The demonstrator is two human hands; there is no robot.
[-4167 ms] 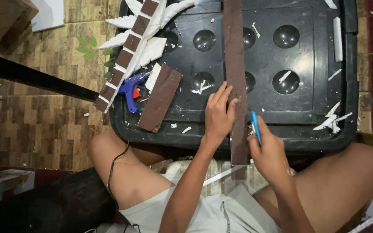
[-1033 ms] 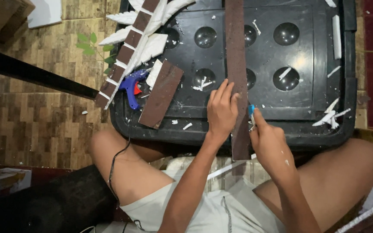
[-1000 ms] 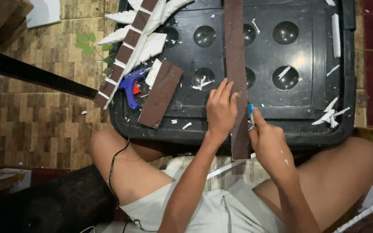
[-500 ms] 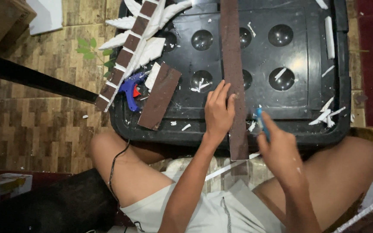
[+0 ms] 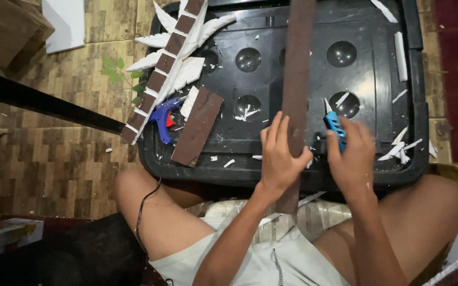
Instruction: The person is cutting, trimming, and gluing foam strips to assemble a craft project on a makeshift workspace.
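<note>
A long brown strip [image 5: 298,79] runs from the top of the view down over a black dimpled tray [image 5: 377,32] to my lap. My left hand [image 5: 280,159] lies flat on the strip's lower part and presses it against the tray. Just right of the strip, my right hand [image 5: 352,159] grips a blue utility knife [image 5: 335,124] with its blade pointing up and away from me. A shorter brown strip [image 5: 197,126] lies at a slant on the tray's left side.
A blue glue gun [image 5: 161,117] lies at the tray's left edge, its cord trailing over my knee. A brown-and-white segmented piece with white foam wing shapes [image 5: 173,50] overhangs the tray's top left. White foam scraps dot the tray. A dark bar [image 5: 43,100] crosses the floor.
My right hand has lifted the knife from the strip's right edge and shifted it a little to the right and up. My left hand stays pressed on the strip.
</note>
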